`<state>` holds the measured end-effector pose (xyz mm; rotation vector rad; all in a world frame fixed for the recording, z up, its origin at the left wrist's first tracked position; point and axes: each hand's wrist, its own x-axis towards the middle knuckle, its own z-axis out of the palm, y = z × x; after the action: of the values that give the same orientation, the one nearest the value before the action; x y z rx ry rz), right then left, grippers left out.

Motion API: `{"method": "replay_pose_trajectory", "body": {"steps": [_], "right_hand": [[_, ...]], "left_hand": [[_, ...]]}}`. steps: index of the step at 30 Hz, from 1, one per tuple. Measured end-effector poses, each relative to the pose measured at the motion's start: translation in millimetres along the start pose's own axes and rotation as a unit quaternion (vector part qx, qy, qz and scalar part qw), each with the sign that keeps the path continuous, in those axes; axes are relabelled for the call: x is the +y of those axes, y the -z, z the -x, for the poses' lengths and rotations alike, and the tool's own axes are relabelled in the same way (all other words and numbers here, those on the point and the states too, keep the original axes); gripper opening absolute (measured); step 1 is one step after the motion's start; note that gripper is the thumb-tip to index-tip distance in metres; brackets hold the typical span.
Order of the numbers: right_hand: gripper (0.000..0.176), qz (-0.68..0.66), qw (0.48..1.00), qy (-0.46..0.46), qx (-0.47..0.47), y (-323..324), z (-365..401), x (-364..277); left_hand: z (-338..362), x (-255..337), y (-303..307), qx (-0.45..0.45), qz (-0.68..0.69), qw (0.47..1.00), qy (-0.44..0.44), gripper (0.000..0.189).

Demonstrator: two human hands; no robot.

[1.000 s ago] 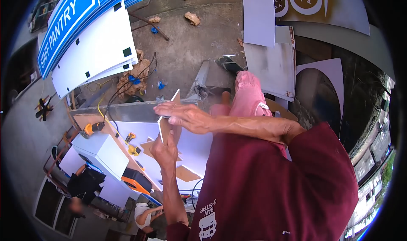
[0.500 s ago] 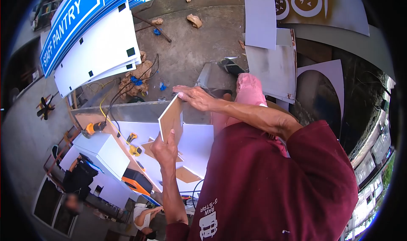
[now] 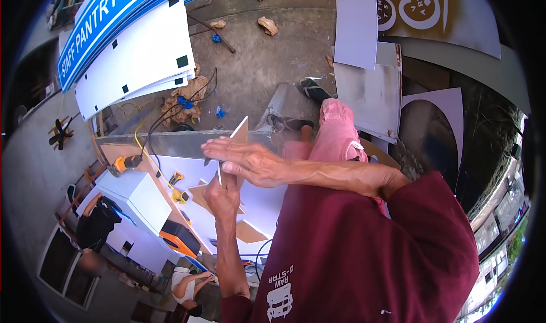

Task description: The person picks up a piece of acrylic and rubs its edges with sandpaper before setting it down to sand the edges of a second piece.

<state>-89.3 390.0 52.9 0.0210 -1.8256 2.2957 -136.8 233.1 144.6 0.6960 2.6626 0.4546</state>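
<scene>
head view, tilted hard. left hand [image 3: 223,195] comes up from the bottom of frame, fingers curled and pinching the lower end of a thin board [image 3: 240,131]. the board is brown-faced with a pale edge. it stands nearly upright, one corner leaning away, in the air over the near part of the table [image 3: 264,201], just in front of the person's chest. right hand [image 3: 245,162] reaches in from the right and lies flat across the board's middle, fingers straight and close together, the palm hiding that stretch of the board. a small dark tip shows under the right fingers; cannot tell what it is. a white sheet covers the table, with brown offcuts [image 3: 200,193] lying beside the left hand. farther left on the table are a yellow tool [image 3: 178,195], an orange drill [image 3: 123,164], a white box [image 3: 139,197] and an orange case [image 3: 183,240]. on the concrete floor [image 3: 256,61] beyond lie stacked white panels [image 3: 136,58], with a blue "staff pantry" sign [image 3: 94,36] above them. another person [image 3: 185,286] sits low at the bottom left.
</scene>
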Motion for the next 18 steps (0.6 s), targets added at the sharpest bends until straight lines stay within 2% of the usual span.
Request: {"method": "replay_pose_trajectory", "body": {"steps": [2, 5, 6, 7, 9, 10, 11, 13, 14, 15, 17, 18], "right_hand": [[0.056, -0.037, 0.999, 0.020, -0.015, 4, -1, -5], [0.057, 0.078, 0.989, -0.123, -0.016, 24, 14, 99], [0.057, 0.110, 0.985, -0.130, -0.025, 33, 8, 100], [0.057, 0.074, 0.963, -0.252, -0.059, 40, 6, 95], [0.056, 0.087, 0.950, -0.295, -0.060, 42, 3, 97], [0.056, 0.099, 0.944, -0.308, -0.064, 45, -6, 104], [0.057, 0.054, 0.953, -0.298, 0.001, 44, -4, 116], [0.058, 0.025, 0.953, -0.302, 0.016, 52, -6, 94], [0.059, 0.015, 0.952, -0.303, 0.023, 60, -9, 82], [0.056, 0.022, 0.954, -0.298, 0.012, 66, -13, 77], [0.062, 0.033, 0.949, -0.310, -0.048, 73, -22, 58], [0.058, 0.050, 0.954, -0.289, -0.071, 75, -25, 58]], "left_hand": [[1, -2, 3, -0.012, -0.022, 1.000, 0.004, 0.016], [-2, -10, 3, -0.010, -0.017, 1.000, 0.010, 0.020], [-1, -17, 5, -0.014, -0.020, 1.000, 0.014, 0.021], [-3, -22, 5, -0.023, 0.014, 0.999, 0.048, 0.022], [-8, -31, 11, -0.039, 0.080, 0.989, 0.119, 0.025], [-16, -32, 13, -0.041, 0.134, 0.979, 0.148, 0.026], [-24, -32, 17, -0.044, 0.188, 0.965, 0.177, 0.027], [-28, -39, 22, -0.063, 0.265, 0.934, 0.232, 0.030], [-31, -44, 19, -0.075, 0.282, 0.928, 0.232, 0.030], [-29, -50, 15, -0.089, 0.298, 0.921, 0.236, 0.030], [-27, -52, 9, -0.111, 0.341, 0.903, 0.236, 0.030], [-26, -52, 7, -0.118, 0.365, 0.893, 0.234, 0.030]]}}
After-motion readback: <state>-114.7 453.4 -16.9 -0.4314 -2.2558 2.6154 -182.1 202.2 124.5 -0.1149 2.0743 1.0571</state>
